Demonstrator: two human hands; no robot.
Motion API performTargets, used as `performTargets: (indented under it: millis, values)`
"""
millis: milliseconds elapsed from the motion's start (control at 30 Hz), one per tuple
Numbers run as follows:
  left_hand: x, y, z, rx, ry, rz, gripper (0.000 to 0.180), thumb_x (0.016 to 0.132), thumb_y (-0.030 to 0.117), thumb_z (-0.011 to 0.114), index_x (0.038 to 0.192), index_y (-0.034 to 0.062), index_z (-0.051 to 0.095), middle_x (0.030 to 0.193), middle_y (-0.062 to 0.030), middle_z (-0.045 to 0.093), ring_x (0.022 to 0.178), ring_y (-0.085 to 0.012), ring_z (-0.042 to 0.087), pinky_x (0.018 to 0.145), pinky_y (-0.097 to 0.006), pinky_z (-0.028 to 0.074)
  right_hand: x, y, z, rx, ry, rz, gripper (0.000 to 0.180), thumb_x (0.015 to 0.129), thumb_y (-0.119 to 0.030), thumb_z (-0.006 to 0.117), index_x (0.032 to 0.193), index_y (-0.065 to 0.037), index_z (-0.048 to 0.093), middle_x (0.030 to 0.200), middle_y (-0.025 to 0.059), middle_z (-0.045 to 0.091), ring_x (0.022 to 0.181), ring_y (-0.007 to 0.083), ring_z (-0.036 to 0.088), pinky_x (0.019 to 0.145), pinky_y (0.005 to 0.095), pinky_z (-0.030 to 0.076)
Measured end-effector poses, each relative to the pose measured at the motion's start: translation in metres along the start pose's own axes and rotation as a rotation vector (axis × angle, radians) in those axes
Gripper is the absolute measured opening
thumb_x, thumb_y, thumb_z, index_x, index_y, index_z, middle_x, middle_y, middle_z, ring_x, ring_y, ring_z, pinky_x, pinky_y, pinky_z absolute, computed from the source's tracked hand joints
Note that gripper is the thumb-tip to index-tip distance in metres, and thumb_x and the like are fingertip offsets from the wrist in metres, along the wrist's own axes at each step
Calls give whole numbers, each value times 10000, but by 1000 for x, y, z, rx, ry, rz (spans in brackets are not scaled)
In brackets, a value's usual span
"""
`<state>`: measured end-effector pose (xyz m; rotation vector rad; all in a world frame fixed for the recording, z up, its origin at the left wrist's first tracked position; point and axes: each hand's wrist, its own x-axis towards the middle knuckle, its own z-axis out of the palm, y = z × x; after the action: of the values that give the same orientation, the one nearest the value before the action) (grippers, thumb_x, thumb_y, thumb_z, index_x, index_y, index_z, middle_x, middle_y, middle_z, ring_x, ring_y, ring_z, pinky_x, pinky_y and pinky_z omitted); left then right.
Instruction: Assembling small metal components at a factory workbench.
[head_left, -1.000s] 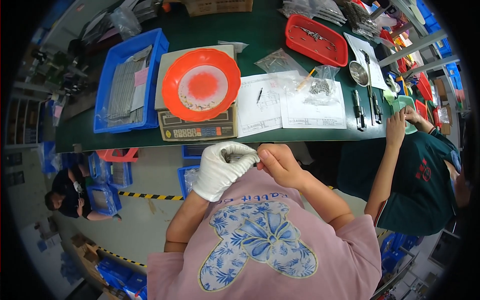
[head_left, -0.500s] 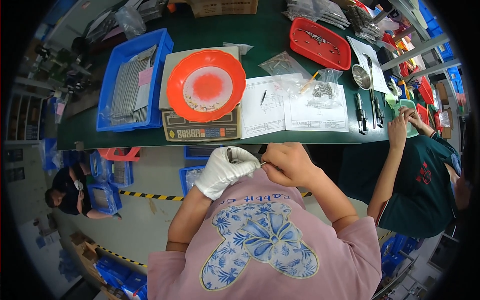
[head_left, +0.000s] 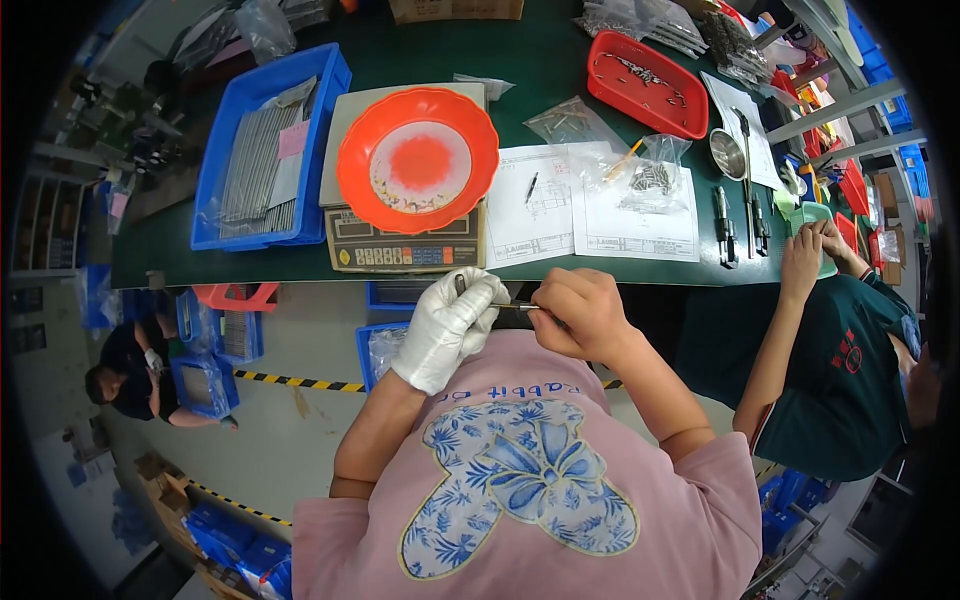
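Observation:
In a white glove, my left hand (head_left: 446, 332) is closed around a thin metal rod (head_left: 516, 306), just off the table's front edge. My bare right hand (head_left: 582, 314) pinches the rod's other end, so a short stretch of it shows between the two hands. Its full length is hidden by the fingers. A dark piece also shows near the thumb of the glove, too small to name. Beyond my hands, an orange-red plastic bowl (head_left: 478, 180) with small bits inside sits on a weighing scale (head_left: 350, 256).
A blue bin (head_left: 208, 215) of metal rods stands left of the scale. Right of it lie drawing sheets (head_left: 640, 244), a bag of small parts (head_left: 652, 178) and a red tray (head_left: 690, 122). Another person's hands (head_left: 815, 248) work at the far right. Blue crates (head_left: 366, 350) stand below the table.
My hands have drawn apart a little and risen slightly. More of the rod now shows between them, and the glove has turned.

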<state>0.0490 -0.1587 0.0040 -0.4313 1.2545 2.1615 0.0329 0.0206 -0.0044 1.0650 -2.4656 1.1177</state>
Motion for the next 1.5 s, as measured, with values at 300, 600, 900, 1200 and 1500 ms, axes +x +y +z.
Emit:
performTargets:
  millis: [300, 600, 900, 1200, 1500]
  values:
    - [-1, 3, 0, 89, 19, 33, 137, 851, 162, 462, 772, 61, 511, 550, 32, 404, 400, -22, 265, 357, -160, 192, 2, 2, 2, 4, -69, -5, 123, 623, -88, 575, 631, -60, 456, 567, 66, 422, 438, 237, 443, 401, 323, 364]
    - [-3, 7, -1, 159, 26, 62, 140, 849, 164, 465, 776, 55, 513, 533, 39, 394, 401, -20, 271, 360, -160, 200, 0, -2, 3, 264, -200, 155, 122, 691, -115, 544, 649, -43, 456, 559, 95, 437, 476, 280, 459, 424, 344, 362]
    - [-4, 7, 1, 153, -10, 33, 119, 846, 145, 484, 773, 60, 526, 548, 48, 404, 439, -17, 316, 379, -157, 226, -6, 2, 4, 110, -188, 57, 130, 696, -133, 543, 655, -50, 451, 587, 82, 444, 474, 280, 456, 436, 351, 367]
    - [-3, 5, 5, 151, -20, 12, 125, 849, 142, 470, 776, 59, 527, 544, 44, 404, 428, -19, 304, 372, -159, 215, -9, 1, 5, 122, -107, -7, 119, 666, -99, 558, 647, -54, 450, 594, 67, 443, 478, 252, 465, 434, 335, 379]
    - [1, 5, 5, 92, -68, -88, 128, 848, 152, 465, 778, 63, 527, 534, 41, 397, 408, -20, 287, 355, -163, 199, -9, 4, -3, -22, -102, -126, 141, 633, -93, 584, 670, -61, 451, 623, 51, 424, 486, 201, 470, 435, 310, 384]
